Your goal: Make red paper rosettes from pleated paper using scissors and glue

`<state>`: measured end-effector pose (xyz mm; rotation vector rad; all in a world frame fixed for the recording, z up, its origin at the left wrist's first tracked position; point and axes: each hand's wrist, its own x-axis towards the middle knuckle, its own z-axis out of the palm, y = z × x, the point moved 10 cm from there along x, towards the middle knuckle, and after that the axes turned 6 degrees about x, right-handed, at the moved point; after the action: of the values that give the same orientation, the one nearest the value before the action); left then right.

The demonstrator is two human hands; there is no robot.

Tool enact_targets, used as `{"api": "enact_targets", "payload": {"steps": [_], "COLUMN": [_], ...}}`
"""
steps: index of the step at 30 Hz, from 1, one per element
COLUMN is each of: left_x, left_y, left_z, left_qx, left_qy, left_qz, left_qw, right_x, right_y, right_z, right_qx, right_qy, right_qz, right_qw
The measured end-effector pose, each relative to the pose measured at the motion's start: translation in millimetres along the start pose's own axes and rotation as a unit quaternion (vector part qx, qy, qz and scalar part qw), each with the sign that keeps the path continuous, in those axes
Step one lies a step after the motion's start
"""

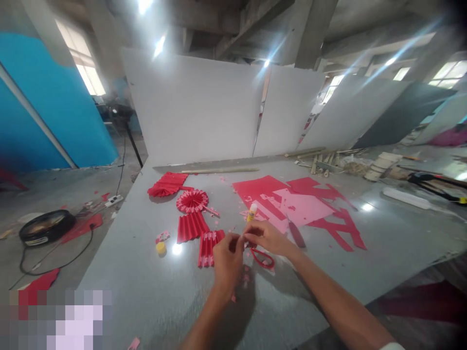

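Observation:
Above the grey table, my left hand point(228, 253) and my right hand point(268, 236) meet at the fingertips, both pinched closed. Whatever lies between them is too small to make out. Red-handled scissors point(263, 258) rest just under my right hand. A glue stick point(252, 212) stands uncapped behind the hands, and its yellow cap point(161, 248) is off to the left. Beside my left hand is a pleated red paper piece point(206, 248) with pink trim. Farther back are another pleated red sheet point(192, 227), a round paper rosette point(192, 201) and a folded red paper point(168, 184).
Red sheets point(251, 187) and a pink sheet point(304, 208) with cut strips lie right of centre, near a dark red-handled tool point(296, 233). A thin stick point(221, 170) lies along the back, below white panels point(197, 112). Bamboo pieces point(324, 163) are at the far right.

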<state>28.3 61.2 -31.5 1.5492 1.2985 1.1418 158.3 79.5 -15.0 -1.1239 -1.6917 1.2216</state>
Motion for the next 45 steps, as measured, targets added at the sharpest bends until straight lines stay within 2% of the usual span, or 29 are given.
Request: {"api": "enact_targets", "payload": {"steps": [3,7,10,12,15,19,24,32,34,37,39,41,45], "left_x": [1.0,5.1,9.0,10.2,10.5,12.7,15.2,11.8,9.5,5.4,4.8,4.6,4.5], "left_y": [5.9,12.9,13.8,15.4,20.3,18.7,18.6,27.5,35.0,45.6,46.3,45.0,43.6], "left_z": [-2.7,-5.2,-7.5,-6.8,-10.2,-15.1,-20.3,-16.2,-16.0,-11.3,-8.1,-5.2,-3.5], "left_qx": [0.022,0.066,0.119,0.136,0.150,0.165,0.149,0.154,0.190,0.299,0.357,0.380,0.376], "left_qy": [0.002,-0.006,-0.014,-0.032,-0.030,-0.016,0.017,0.013,0.016,0.011,0.002,-0.014,-0.025], "left_qz": [0.019,0.062,0.075,0.085,0.111,0.123,0.132,0.139,0.169,0.220,0.223,0.214,0.197], "left_qw": [1.000,0.996,0.990,0.987,0.982,0.978,0.980,0.978,0.967,0.928,0.907,0.900,0.905], "right_x": [1.5,3.3,-0.4,-4.7,-8.8,-7.1,-3.1,-1.2,-1.1,-0.3,0.8,2.5,5.7], "right_y": [1.1,-0.4,-12.5,-23.2,-32.1,-31.0,-23.2,-14.9,-14.2,-12.2,-9.9,-6.2,1.2], "right_z": [3.4,3.9,4.5,4.6,4.3,5.4,6.7,5.5,4.8,4.7,5.0,4.6,-0.5], "right_qx": [0.005,0.008,-0.056,-0.111,-0.149,-0.129,-0.097,-0.042,-0.033,-0.028,-0.027,-0.025,-0.012], "right_qy": [-0.008,0.031,0.055,0.067,0.075,0.069,0.067,0.064,0.066,0.068,0.066,0.065,0.077], "right_qz": [-0.003,-0.020,-0.064,-0.098,-0.126,-0.129,-0.101,-0.097,-0.094,-0.086,-0.082,-0.079,-0.080], "right_qw": [1.000,0.999,0.995,0.987,0.978,0.981,0.988,0.992,0.993,0.994,0.994,0.994,0.994]}}
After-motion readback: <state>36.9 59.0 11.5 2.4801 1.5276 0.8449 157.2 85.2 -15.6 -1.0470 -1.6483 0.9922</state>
